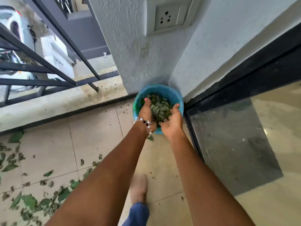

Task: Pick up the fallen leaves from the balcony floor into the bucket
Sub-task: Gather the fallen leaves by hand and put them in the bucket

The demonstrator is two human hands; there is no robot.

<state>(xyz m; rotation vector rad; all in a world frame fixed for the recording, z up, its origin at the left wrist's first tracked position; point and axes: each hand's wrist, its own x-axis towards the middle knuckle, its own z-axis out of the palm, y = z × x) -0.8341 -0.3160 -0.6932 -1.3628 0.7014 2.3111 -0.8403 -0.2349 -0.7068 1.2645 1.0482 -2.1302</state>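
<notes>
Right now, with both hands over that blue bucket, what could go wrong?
Leaves may slip out: the left hand and right hand cup a loose pile of leaves over the blue bucket, and one leaf is already outside it, under the left wrist. The bare foot stands close to the scattered leaves on the tiled floor, so a step could slip on them or spread them.

Plastic bucket (175, 97); rough plastered wall (127, 46)
</notes>
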